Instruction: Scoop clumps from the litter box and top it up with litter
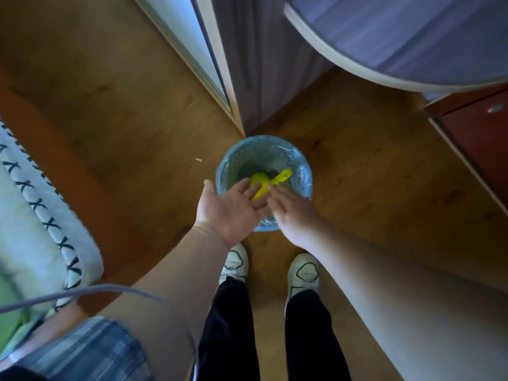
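Note:
A yellow plastic scoop [264, 180] hangs over the mouth of a small round blue bin [303, 171] lined with a clear bag, standing on the wooden floor. My left hand [231, 207] is palm up with fingers spread, and its fingertips lie under the near end of the scoop. My right hand [292, 213] shows its back, and its fingertips are pinched on that same end. The scoop's contents are too blurred to tell. No litter box is in view.
My two white shoes [302, 270] stand just before the bin. A white cushion with black stitching [41, 229] lies at the left. A door frame and grey curtain [247, 64] rise behind the bin. A round grey tabletop [398, 37] and a red-brown cabinet [478, 138] stand at the right.

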Tool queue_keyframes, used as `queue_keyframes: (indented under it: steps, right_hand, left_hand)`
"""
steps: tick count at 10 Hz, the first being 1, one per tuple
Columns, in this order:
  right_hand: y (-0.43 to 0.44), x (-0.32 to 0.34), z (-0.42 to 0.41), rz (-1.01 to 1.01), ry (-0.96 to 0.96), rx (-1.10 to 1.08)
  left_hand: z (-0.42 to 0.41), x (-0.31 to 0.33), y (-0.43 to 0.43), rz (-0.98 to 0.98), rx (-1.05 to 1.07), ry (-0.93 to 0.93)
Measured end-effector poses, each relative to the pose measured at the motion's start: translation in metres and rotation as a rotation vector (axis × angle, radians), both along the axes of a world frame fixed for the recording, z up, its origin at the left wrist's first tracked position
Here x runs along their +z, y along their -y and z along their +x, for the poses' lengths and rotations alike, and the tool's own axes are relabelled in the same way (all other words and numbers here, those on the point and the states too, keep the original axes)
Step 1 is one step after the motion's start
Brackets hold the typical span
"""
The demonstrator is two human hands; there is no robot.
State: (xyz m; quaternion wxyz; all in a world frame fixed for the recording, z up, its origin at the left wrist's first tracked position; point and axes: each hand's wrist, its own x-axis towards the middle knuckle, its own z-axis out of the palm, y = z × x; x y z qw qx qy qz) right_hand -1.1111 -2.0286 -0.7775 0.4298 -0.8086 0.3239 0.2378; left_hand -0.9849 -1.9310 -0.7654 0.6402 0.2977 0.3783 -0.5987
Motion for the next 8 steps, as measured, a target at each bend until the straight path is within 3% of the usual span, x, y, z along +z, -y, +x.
queue_keyframes:
  steps: [1, 2, 3, 4, 5, 6, 7, 8]
  right_hand:
    - [0.001, 0.009, 0.004, -0.028, 0.132, -0.185]
    - [-0.010, 0.042, 0.012, 0.014, 0.322, 0.034]
    - [-0.012, 0.035, 0.010, 0.018, 0.193, 0.161]
    - [0.004, 0.023, 0.014, -0.052, -0.052, -0.139]
    - [0.000, 0.044, 0.033, -0.083, 0.254, -0.142]
    - [-0.014, 0.051, 0.037, -0.086, 0.320, 0.196]
    - [-0.005, 0.014, 0.016, -0.128, -0.182, 0.021]
    - [0.001, 0.015, -0.004, -0.240, -0.268, -0.166]
  left_hand:
    - [0.006, 0.000, -0.004, -0.045, 0.030, -0.020]
    - [0.010, 0.012, -0.005, -0.132, -0.013, -0.070]
    - [0.012, 0.025, 0.002, -0.082, -0.031, -0.059]
    - [0.014, 0.032, 0.010, -0.025, -0.034, -0.013]
    - [0.017, 0.034, 0.008, -0.054, -0.059, -0.030]
    - [0.014, 0.035, 0.003, -0.029, -0.078, -0.032]
    - [0.006, 0.046, 0.001, 0.018, -0.074, -0.031]
    - [-0.002, 0.059, -0.006, 0.096, -0.061, 0.031]
